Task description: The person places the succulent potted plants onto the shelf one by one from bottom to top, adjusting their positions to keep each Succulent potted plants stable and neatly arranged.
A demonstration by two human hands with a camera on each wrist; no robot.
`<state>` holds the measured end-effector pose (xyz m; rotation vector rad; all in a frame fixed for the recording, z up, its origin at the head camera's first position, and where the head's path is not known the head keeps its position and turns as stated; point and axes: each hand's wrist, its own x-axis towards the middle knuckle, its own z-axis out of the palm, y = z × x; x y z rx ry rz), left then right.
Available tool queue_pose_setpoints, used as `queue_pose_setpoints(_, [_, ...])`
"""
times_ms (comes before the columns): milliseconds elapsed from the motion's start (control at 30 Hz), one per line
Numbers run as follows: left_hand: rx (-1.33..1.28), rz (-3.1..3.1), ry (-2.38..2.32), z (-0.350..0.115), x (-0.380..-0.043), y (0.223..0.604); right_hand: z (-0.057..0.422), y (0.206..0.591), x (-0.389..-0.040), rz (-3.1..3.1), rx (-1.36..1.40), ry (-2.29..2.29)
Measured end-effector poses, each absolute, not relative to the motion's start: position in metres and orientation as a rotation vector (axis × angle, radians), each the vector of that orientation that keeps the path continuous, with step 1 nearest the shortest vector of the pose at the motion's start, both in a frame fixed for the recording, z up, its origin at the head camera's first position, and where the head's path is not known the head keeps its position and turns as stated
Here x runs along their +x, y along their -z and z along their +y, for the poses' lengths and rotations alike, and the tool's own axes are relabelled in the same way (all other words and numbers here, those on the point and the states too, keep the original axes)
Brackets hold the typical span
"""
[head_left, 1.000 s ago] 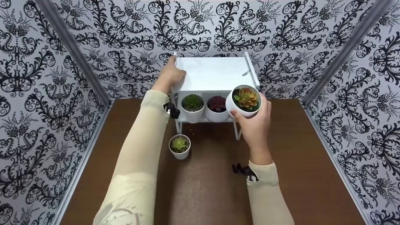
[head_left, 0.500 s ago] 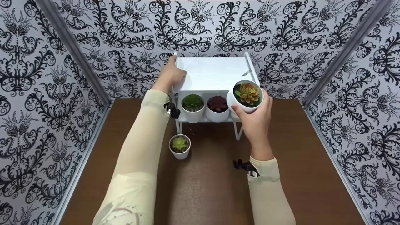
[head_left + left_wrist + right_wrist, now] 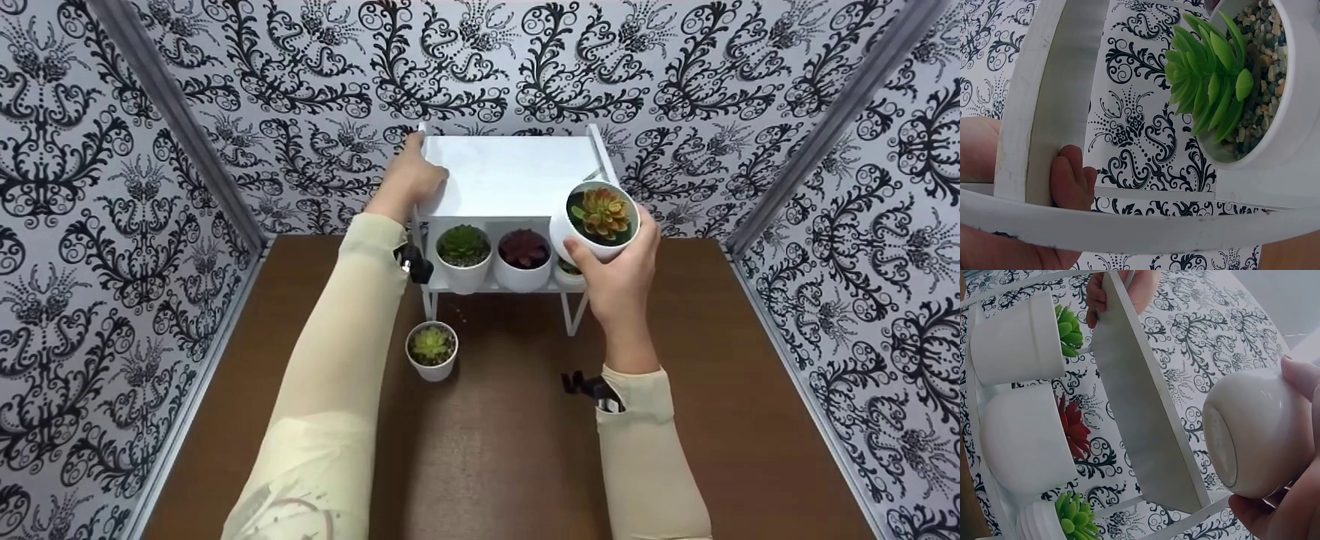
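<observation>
My right hand grips a round white pot with an orange and green succulent, thumb at the near side and fingers round the right. The pot is raised at the right front corner of the top shelf. With my left hand I hold the left edge of that shelf; in the left wrist view its fingertips curl under the board. On the lower shelf stand a pot with a green succulent, one with a dark red succulent and a ribbed pot, partly hidden in the head view.
A small white pot with a light green succulent stands on the brown table, in front of the stand's left leg. Patterned wall panels enclose the table at the back and both sides.
My right hand has lifted the round pot upward and slightly right, uncovering part of the ribbed pot below. The left hand has stayed on the shelf edge.
</observation>
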<state>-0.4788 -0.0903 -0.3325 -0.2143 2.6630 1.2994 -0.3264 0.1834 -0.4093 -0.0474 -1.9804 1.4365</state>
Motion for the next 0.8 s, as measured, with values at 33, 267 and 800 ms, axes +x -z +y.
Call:
queue_pose_setpoints(33, [-0.213,2.666,-1.298,-0.09,-0.479,0.332,0.184,0.409,-0.327,-1.979,-0.049,-1.439])
queue_pose_setpoints(267, [-0.167,2.703,-1.278,-0.092,-0.482,0.336,0.184,0.409,-0.333,-1.957,-0.056,-1.434])
queue_pose_setpoints(800, [-0.169,2.686,-1.312,-0.092,-0.482,0.336,0.185,0.41,-0.345,-1.925,-0.058,-1.384])
